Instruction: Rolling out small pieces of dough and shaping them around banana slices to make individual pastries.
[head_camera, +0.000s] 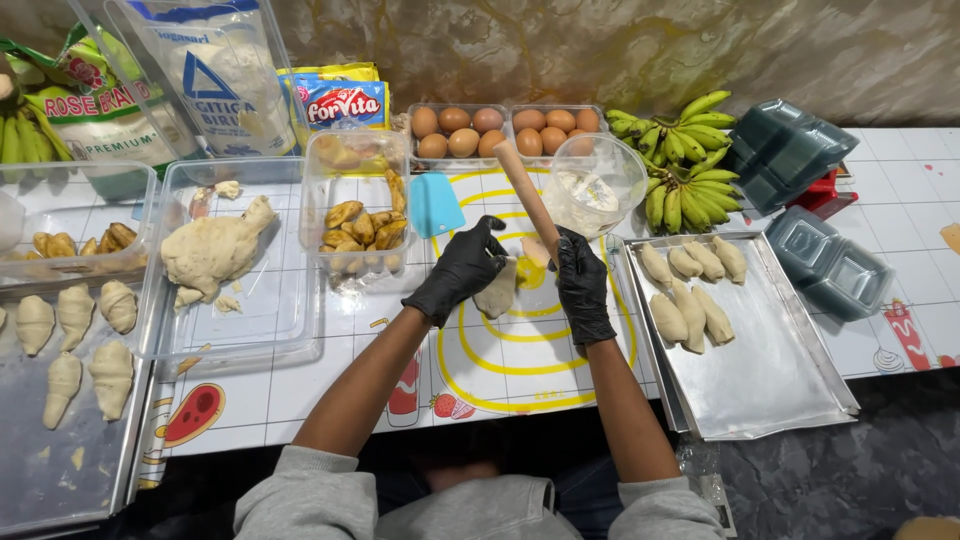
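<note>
Both my hands wear black gloves over a white mat with yellow rings (520, 350). My left hand (460, 268) presses on a small flattened piece of pale dough (496, 292) lying on the mat. My right hand (583, 283) is closed around the near end of a wooden rolling pin (526, 192), which slants up and away to the left above the dough.
A metal tray (770, 370) with several peeled bananas stands right; a left tray (40, 450) holds shaped dough pieces. Behind: a dough lump (212, 250) in a clear tub, a tub of fried pieces (362, 228), a blue scraper (435, 204), eggs (500, 130), a clear bowl (597, 186), green bananas (680, 150), stacked grey containers (825, 262).
</note>
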